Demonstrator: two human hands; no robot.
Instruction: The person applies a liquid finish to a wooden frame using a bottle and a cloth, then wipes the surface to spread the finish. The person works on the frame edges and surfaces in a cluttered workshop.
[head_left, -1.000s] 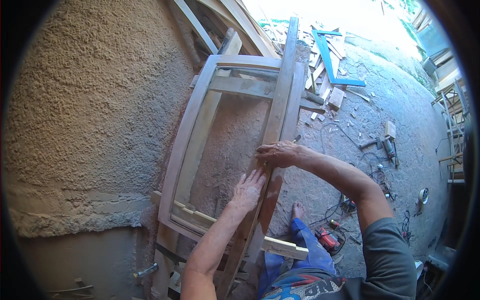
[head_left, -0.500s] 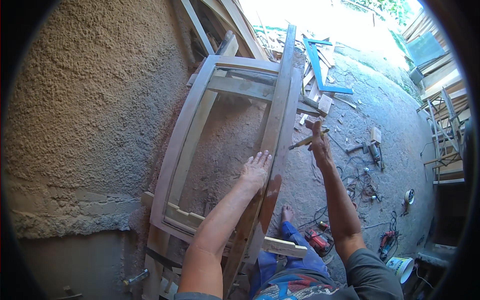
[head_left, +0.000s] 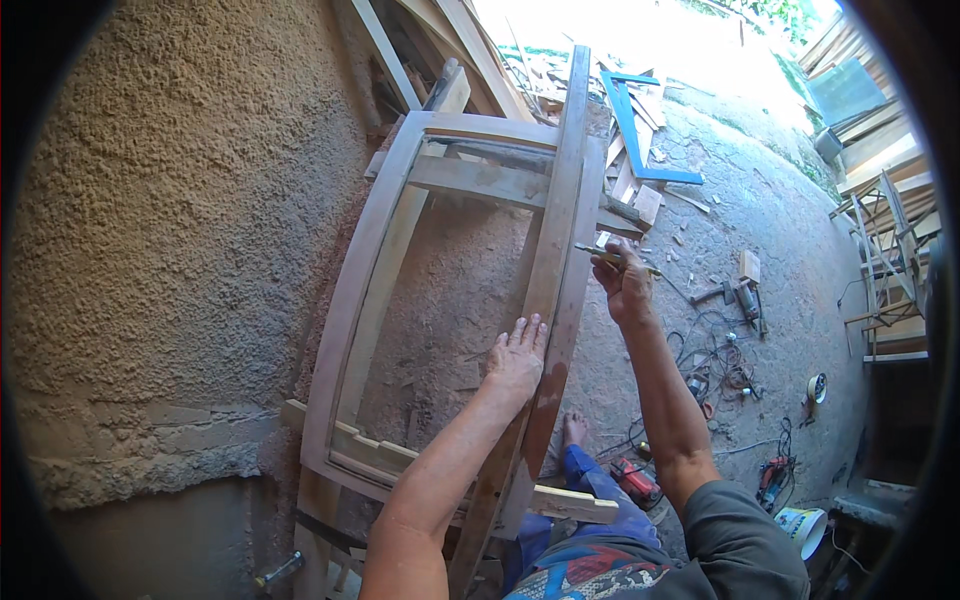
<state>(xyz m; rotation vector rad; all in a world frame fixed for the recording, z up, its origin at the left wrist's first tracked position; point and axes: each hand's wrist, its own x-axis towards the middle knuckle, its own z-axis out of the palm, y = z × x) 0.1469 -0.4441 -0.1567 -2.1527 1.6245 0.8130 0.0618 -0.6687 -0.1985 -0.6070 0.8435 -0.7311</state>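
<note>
A wooden window frame (head_left: 362, 280) lies lengthwise beside the wall, with cross pieces visible at both ends. A long narrow board (head_left: 567, 130) runs along its right side. My left hand (head_left: 515, 360) rests on that board, fingers spread, holding nothing. Off the board's right edge, my right hand (head_left: 625, 280) grips a slim yellowish tool (head_left: 645, 268) with a thin metal-looking tip pointing left; its exact kind is too small to tell. A short pale slat (head_left: 575, 503) juts out beneath the frame near my legs.
Rough wall (head_left: 170, 250) on the left. Scrap wood and a blue angled frame (head_left: 665, 176) lie ahead. A drill (head_left: 745, 300), cords, red power tools (head_left: 632, 478) and a white bucket (head_left: 800, 528) are on the floor to the right; stacked boards and racks (head_left: 890, 250) stand beyond.
My right hand has left the board and moved right, then up, with the slim tool now in clear view. My left hand has shifted slightly along the board, fingers still spread.
</note>
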